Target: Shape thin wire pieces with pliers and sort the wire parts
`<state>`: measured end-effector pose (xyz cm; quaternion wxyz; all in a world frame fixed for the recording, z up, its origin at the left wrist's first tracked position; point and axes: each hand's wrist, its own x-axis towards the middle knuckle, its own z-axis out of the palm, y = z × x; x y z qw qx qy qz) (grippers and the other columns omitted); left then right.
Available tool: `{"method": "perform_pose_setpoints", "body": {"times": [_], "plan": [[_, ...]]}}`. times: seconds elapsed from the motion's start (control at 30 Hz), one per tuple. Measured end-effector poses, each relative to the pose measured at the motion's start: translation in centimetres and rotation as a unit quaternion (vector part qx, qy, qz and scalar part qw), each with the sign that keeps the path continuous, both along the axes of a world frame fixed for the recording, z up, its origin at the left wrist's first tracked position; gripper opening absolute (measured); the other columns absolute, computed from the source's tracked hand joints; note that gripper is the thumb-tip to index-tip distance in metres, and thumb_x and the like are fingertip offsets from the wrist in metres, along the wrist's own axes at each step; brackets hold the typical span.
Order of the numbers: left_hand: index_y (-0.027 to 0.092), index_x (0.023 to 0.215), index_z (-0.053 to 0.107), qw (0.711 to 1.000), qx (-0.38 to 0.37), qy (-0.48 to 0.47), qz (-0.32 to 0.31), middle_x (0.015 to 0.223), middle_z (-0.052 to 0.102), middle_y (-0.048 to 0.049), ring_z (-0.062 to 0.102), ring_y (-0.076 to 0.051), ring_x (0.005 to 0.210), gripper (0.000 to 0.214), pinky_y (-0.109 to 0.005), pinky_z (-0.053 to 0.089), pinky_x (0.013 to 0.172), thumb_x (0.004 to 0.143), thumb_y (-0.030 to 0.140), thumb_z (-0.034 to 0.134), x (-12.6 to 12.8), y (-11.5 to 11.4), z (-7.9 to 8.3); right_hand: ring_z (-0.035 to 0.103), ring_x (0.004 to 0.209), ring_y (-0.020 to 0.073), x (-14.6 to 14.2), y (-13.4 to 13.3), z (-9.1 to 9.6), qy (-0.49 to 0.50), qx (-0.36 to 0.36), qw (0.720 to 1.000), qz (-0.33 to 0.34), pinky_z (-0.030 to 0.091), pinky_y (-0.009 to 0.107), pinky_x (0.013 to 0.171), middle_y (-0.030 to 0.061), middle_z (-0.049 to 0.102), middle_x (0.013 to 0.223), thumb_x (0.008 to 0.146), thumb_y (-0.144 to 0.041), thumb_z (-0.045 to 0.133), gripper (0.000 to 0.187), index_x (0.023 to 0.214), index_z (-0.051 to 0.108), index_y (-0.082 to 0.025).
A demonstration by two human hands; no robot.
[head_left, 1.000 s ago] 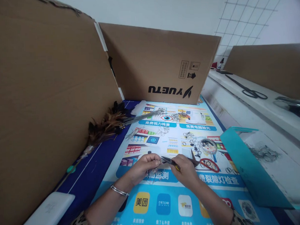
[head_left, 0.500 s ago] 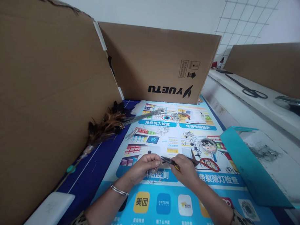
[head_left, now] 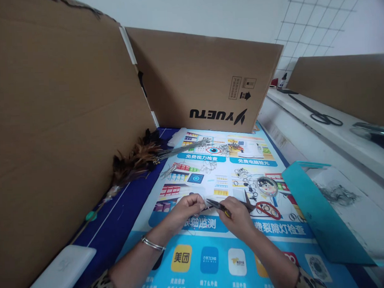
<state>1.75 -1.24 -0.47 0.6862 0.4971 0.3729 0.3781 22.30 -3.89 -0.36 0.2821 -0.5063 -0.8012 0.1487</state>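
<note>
My left hand (head_left: pixel 184 211) pinches a thin piece of wire (head_left: pixel 204 208) just above the printed blue mat (head_left: pixel 215 261). My right hand (head_left: pixel 238 218) is closed round small pliers (head_left: pixel 217 205) with yellow handles, whose dark jaws point left and meet the wire between the two hands. A silver bangle (head_left: pixel 152 244) sits on my left wrist. Both hands hover close together near the mat's middle.
Cardboard panels (head_left: pixel 202 82) wall the left and back. A feather duster (head_left: pixel 132 163) and a bundle of metal wires (head_left: pixel 182 149) lie at the back left. Small rings and clasps (head_left: pixel 246 180) are scattered on the mat. A teal tray (head_left: pixel 320 211) stands right; scissors (head_left: pixel 320 114) lie beyond.
My left hand has shifted slightly up and left, drawing the wire taut against the plier tips. My right hand has barely moved.
</note>
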Motion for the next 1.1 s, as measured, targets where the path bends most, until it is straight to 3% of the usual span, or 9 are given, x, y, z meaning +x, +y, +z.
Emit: {"method": "perform_pose_setpoints", "body": {"times": [0.63, 0.87, 1.1], "plan": [[0.014, 0.065, 0.048, 0.996, 0.05, 0.074, -0.013, 0.055, 0.034, 0.0061, 0.027, -0.006, 0.051, 0.016, -0.019, 0.02, 0.048, 0.072, 0.025, 0.058, 0.26, 0.09, -0.22, 0.052, 0.077, 0.0164, -0.23, -0.39, 0.44, -0.061, -0.032, 0.997, 0.018, 0.038, 0.024, 0.065, 0.0048, 0.056, 0.081, 0.079, -0.022, 0.049, 0.011, 0.085, 0.057, -0.018], [0.014, 0.065, 0.049, 0.996, 0.05, 0.077, -0.012, 0.054, 0.035, 0.0061, 0.028, -0.006, 0.051, 0.015, -0.018, 0.021, 0.048, 0.072, 0.024, 0.058, 0.18, 0.21, -0.64, 0.052, 0.075, 0.0152, -0.09, -0.3, 0.51, -0.06, -0.044, 0.997, 0.024, 0.036, 0.022, 0.062, 0.0038, 0.056, 0.079, 0.08, -0.023, 0.048, 0.009, 0.081, 0.057, -0.019], [0.014, 0.073, 0.055, 0.999, 0.012, 0.046, -0.022, 0.054, 0.043, 0.005, 0.034, -0.006, 0.048, 0.015, -0.018, 0.023, 0.046, 0.072, 0.028, 0.06, 0.22, 0.05, -0.03, 0.052, 0.072, 0.0145, -0.14, -0.19, 0.39, -0.049, -0.053, 0.997, 0.006, 0.034, 0.021, 0.059, 0.003, 0.056, 0.076, 0.082, -0.023, 0.046, 0.01, 0.076, 0.054, -0.019]]}}
